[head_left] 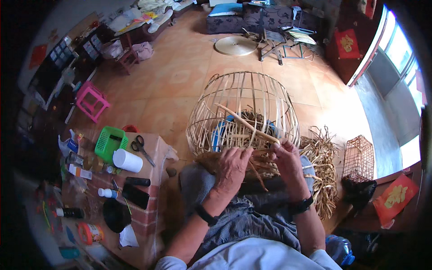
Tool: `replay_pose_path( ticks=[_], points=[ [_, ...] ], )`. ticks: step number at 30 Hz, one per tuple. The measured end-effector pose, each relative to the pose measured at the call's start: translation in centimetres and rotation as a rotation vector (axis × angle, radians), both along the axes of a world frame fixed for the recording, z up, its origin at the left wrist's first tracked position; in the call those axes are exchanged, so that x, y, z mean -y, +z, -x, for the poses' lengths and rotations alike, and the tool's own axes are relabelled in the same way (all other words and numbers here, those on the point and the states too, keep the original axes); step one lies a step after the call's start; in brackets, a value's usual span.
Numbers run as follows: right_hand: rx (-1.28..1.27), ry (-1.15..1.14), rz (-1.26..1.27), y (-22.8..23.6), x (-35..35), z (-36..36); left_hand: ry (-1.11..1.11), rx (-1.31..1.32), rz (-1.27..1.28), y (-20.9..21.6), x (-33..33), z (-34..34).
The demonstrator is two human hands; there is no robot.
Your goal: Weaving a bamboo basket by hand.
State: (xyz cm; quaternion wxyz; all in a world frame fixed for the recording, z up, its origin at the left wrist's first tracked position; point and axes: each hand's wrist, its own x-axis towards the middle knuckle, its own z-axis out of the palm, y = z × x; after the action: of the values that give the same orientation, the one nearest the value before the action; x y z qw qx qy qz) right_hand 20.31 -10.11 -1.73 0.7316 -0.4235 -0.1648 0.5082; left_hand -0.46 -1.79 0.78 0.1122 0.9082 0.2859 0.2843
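A large openwork basket (196, 104) of pale strips lies over my lap, its wide open frame away from me. My right hand (288, 158) is closed, thumb and fingers pinching the thick end of a light, tapered stick (245, 123) whose thin end points up and left across the basket. My left hand (232, 165) is at the basket's near edge, fingers bent together over brown fibre strips (209, 160); what lies under its fingertips is hidden. A loose brown strip (258, 174) hangs between my hands. Inside the basket, blue pieces (219, 134) and dry strips show through the bars.
On my left, a table (150, 191) bears black scissors (142, 150), a green plastic basket (108, 143), a white cup (127, 160) and a phone (135, 196). At right lie a heap of dry strips (321, 168) and a wire cage (358, 157). A pink stool (92, 101) stands farther left.
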Motion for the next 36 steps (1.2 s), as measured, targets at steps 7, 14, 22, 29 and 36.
replay_pose_path(
  ticks=[7, 14, 22, 29, 36],
  points=[
    [0.079, 0.157, 0.111, -1.4, 3.8, 1.5, -0.081, 0.052, 0.123, 1.3, -0.4, 0.0],
    [0.955, 0.307, 0.211, -1.4, 1.4, 2.9, -0.061, -0.002, 0.234, 0.6, -1.3, -0.1],
    [-0.237, -0.022, -0.167, -3.3, 9.1, -0.4, -0.036, 0.035, 0.3, 0.5, -1.6, -0.6],
    [0.031, 0.352, 0.291, 0.6, 12.1, 2.6, -0.076, 0.116, 0.339, 0.2, -1.7, -0.5],
    [1.243, -0.064, 0.192, 4.6, 3.9, 5.2, -0.086, 0.034, 0.337, 0.6, -1.8, -0.4]
  ],
)
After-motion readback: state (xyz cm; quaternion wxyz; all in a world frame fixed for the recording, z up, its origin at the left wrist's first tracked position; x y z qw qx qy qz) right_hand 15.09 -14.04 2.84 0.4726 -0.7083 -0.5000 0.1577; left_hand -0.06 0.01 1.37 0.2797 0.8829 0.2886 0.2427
